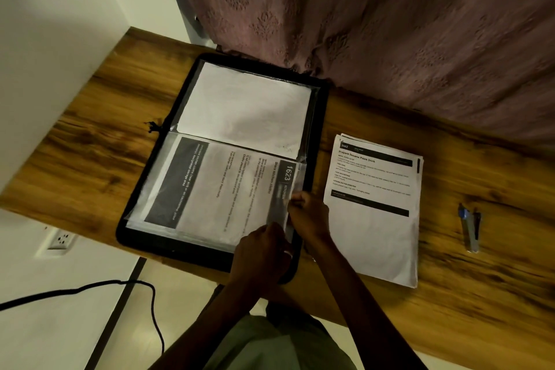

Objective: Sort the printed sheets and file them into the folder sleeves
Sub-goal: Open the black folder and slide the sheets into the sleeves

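Left hand (261, 249) and right hand (307, 215) seemingly pinch the sheet (228, 186) at the folder (321, 117) edge; fingers (295, 199) blurred, half-hidden.

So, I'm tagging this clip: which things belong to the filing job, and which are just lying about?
Job: folder, sleeve, sheet, stack, left hand, right hand.
Lying about: pens, cable, socket.

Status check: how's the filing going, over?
Left hand pinching sheet 1623, right hand pinching clear sleeve edge. Sheet mostly in. Stack waiting right of folder. Nothing blocking.
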`<move>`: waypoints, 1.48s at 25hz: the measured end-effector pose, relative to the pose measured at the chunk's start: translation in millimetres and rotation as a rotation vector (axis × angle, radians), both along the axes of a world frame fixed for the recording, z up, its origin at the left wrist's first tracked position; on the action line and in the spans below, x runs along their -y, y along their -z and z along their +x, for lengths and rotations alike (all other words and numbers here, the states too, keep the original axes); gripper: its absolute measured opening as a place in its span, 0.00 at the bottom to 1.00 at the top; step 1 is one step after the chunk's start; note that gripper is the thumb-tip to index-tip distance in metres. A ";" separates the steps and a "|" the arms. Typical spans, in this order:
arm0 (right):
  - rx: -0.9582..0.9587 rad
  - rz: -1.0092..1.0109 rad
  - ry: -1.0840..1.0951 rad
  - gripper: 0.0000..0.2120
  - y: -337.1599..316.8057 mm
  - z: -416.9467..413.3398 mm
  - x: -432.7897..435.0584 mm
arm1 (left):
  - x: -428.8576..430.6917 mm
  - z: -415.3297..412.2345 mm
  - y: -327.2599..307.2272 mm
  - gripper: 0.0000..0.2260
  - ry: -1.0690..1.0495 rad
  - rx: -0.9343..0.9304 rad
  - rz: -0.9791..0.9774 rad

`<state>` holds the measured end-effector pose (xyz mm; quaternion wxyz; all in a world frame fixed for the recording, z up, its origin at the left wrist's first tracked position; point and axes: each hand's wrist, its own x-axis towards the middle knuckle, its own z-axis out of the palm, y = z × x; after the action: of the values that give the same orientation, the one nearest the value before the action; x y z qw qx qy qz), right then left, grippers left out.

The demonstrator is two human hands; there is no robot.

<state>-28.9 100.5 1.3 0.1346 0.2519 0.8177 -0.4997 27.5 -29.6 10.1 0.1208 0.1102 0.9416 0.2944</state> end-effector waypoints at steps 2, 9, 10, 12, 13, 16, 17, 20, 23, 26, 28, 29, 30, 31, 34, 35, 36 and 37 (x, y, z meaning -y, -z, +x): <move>0.011 -0.033 -0.014 0.03 1.1 -1.4 3.3 | 1.3 -0.4 1.8 0.07 0.008 0.008 0.011; 0.056 -0.235 -0.003 0.04 3.6 -1.8 2.2 | 2.6 -0.9 7.5 0.07 0.039 -0.025 0.044; 0.067 -0.272 0.016 0.04 3.9 -1.2 1.6 | 2.8 -1.1 7.8 0.07 0.041 -0.013 0.043; 0.093 -0.300 0.036 0.06 5.6 1.4 -0.3 | 5.0 -0.5 9.2 0.09 0.054 -0.024 0.050; 0.105 -0.304 0.045 0.06 7.0 3.4 -1.9 | 7.2 0.0 9.7 0.10 0.065 -0.049 0.057; 0.142 -0.414 0.108 0.07 5.6 10.6 -5.4 | 22.0 -1.8 7.8 0.14 0.111 -0.116 0.079; 0.150 -0.456 0.120 0.08 4.2 12.2 -6.5 | 29.1 -3.8 6.6 0.16 0.145 -0.138 0.077; 0.161 -0.528 0.124 0.08 0.6 14.3 -7.3 | 55.1 -10.8 5.6 0.21 0.266 -0.191 0.008; 0.166 -0.541 0.140 0.10 -6.9 14.8 -6.5 | 76.4 -13.0 9.9 0.26 0.299 -0.181 -0.069; 0.169 -0.523 0.092 0.13 -15.2 16.3 -6.3 | 85.6 -13.0 11.2 0.30 0.302 -0.164 -0.120; 0.182 -0.493 0.031 0.13 -19.4 18.3 -4.6 | 89.2 -14.5 11.7 0.32 0.335 -0.129 -0.155; 0.184 -0.479 0.006 0.12 -20.7 19.5 -3.3 | 91.4 -15.9 13.1 0.33 0.357 -0.108 -0.172; 0.186 -0.470 -0.007 0.11 -22.0 20.7 -1.5 | 93.7 -17.2 14.8 0.33 0.380 -0.087 -0.187; 0.184 -0.463 -0.013 0.10 -22.3 21.6 0.0 | 95.9 -17.8 16.3 0.34 0.400 -0.070 -0.198; 0.176 -0.485 0.014 0.10 -21.7 23.2 1.4 | 101.9 -17.6 15.4 0.36 0.413 -0.107 -0.211; 0.183 -0.519 0.036 0.10 -21.2 22.8 0.5 | 104.2 -18.2 13.9 0.36 0.393 -0.141 -0.215; 0.194 -0.557 0.060 0.09 -21.3 22.4 -0.6 | 107.0 -18.9 12.2 0.36 0.362 -0.181 -0.218; 0.201 -0.582 0.083 0.09 -21.8 22.3 -1.0 | 110.4 -19.9 10.5 0.36 0.331 -0.224 -0.215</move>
<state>-6.6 101.4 23.0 0.2608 0.2839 0.6121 -0.6905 7.5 -140.0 -0.4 0.0734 0.2819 0.9441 0.1545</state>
